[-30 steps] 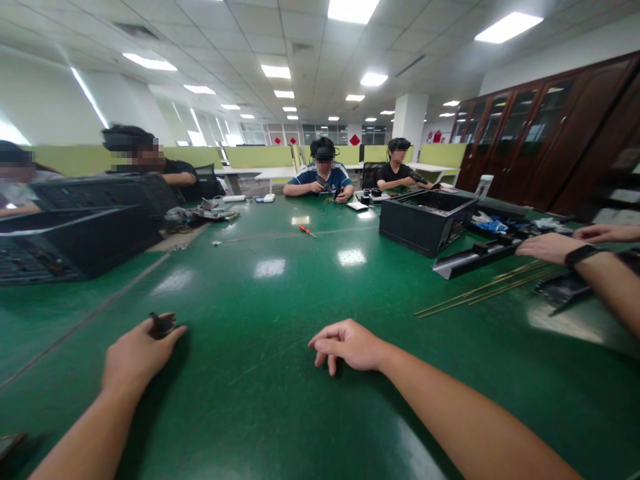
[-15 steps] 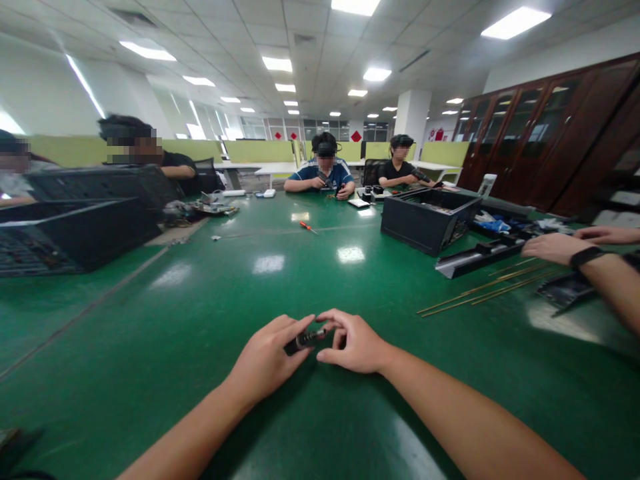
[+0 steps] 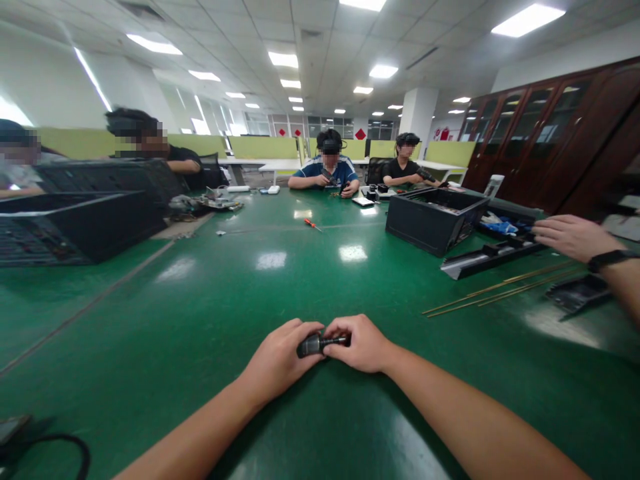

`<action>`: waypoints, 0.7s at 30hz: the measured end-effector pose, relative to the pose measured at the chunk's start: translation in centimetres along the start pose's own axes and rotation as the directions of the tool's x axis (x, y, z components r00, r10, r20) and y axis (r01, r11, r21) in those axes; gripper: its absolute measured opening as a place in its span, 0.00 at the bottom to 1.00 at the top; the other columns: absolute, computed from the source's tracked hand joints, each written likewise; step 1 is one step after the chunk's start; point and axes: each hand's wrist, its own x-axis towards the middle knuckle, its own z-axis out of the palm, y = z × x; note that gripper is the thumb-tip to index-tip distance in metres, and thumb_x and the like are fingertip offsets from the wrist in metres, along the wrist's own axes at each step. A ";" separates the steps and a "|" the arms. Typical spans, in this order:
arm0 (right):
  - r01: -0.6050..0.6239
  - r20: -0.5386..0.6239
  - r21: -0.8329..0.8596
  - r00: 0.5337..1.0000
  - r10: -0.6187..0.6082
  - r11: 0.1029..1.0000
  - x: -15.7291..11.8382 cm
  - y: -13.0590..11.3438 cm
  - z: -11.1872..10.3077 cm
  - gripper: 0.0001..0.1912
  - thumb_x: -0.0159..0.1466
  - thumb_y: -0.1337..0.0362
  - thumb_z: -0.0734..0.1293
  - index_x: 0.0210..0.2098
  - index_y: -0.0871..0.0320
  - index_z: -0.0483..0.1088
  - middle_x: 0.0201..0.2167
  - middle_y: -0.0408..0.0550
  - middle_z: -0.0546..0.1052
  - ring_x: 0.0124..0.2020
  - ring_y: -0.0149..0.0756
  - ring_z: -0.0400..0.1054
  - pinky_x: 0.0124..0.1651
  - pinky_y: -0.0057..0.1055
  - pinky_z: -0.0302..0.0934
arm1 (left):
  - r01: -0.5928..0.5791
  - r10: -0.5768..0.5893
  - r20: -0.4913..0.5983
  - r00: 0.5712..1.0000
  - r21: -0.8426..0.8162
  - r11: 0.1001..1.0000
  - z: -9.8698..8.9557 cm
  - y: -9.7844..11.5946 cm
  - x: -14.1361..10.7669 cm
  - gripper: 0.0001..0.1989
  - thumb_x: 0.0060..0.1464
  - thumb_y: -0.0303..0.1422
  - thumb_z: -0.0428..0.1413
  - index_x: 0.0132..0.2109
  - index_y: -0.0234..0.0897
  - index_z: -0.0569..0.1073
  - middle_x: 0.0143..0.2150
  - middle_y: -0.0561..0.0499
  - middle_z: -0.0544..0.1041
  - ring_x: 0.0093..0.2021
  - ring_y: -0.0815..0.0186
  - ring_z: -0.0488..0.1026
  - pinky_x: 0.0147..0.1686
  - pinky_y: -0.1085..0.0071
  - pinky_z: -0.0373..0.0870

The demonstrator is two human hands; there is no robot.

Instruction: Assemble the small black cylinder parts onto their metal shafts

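Note:
Just above the green table (image 3: 200, 333), a small black-and-grey cylindrical tool (image 3: 312, 345) lies crosswise between my hands. Its exact kind is too small and partly covered to make out. My left hand (image 3: 280, 357) wraps round the thicker end, thumb and fingers closed on it. With thumb and fingertips, my right hand (image 3: 364, 343) pinches the thinner, shaft-like end that points right. The two hands nearly touch at the fingertips.
A red screwdriver (image 3: 311, 224) lies mid-table. Black computer cases stand left (image 3: 115, 220) and right (image 3: 430, 223). Thin brass-coloured rods (image 3: 460, 305) lie near a long dark metal channel (image 3: 480, 260). A co-worker's hand (image 3: 575, 237) is at right; several people sit around the table.
My right hand has closed in on the thinner end of the tool, where its fingers were looser before. The co-worker's hand at right has shifted slightly. The view has turned a little left.

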 end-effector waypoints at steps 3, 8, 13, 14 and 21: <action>-0.011 0.009 -0.008 1.000 0.011 1.000 0.0 0.1 0.1 0.09 0.56 0.64 0.72 0.37 0.58 0.76 0.29 0.44 0.78 0.31 0.33 0.71 0.35 0.27 0.63 | 0.008 -0.008 0.033 0.999 -0.009 1.000 0.2 0.0 0.0 0.12 0.55 0.38 0.60 0.46 0.41 0.75 0.36 0.49 0.77 0.36 0.63 0.75 0.37 0.69 0.71; -0.012 0.009 -0.022 1.000 0.012 1.000 0.0 0.1 0.1 0.08 0.55 0.63 0.73 0.34 0.58 0.76 0.28 0.43 0.77 0.29 0.31 0.70 0.34 0.26 0.63 | -0.038 0.044 0.057 0.997 -0.107 0.994 -0.1 0.6 0.2 0.11 0.57 0.36 0.59 0.47 0.42 0.76 0.43 0.47 0.77 0.42 0.64 0.76 0.42 0.69 0.72; -0.004 0.003 -0.044 1.000 0.004 0.999 0.0 0.2 0.2 0.07 0.55 0.65 0.73 0.34 0.58 0.75 0.28 0.42 0.77 0.29 0.31 0.71 0.33 0.24 0.62 | -0.004 0.010 0.063 0.998 -0.099 0.995 -0.2 0.6 0.2 0.11 0.56 0.35 0.60 0.47 0.42 0.77 0.41 0.49 0.77 0.40 0.65 0.75 0.41 0.69 0.71; 0.000 0.005 -0.051 1.000 0.001 0.999 0.0 0.3 0.2 0.07 0.55 0.65 0.73 0.34 0.58 0.75 0.28 0.42 0.77 0.29 0.31 0.71 0.33 0.24 0.62 | -0.001 0.008 0.067 0.998 -0.102 0.995 -0.2 0.5 0.2 0.11 0.56 0.35 0.60 0.47 0.42 0.77 0.41 0.49 0.76 0.40 0.65 0.75 0.41 0.70 0.71; 0.028 0.019 -0.099 0.999 -0.026 0.995 -0.1 0.3 0.1 0.07 0.57 0.64 0.71 0.36 0.58 0.76 0.28 0.42 0.78 0.29 0.30 0.71 0.33 0.24 0.62 | 0.007 0.004 0.080 0.997 -0.133 0.991 0.2 0.1 0.0 0.12 0.55 0.34 0.61 0.48 0.42 0.76 0.41 0.51 0.76 0.41 0.66 0.74 0.41 0.70 0.70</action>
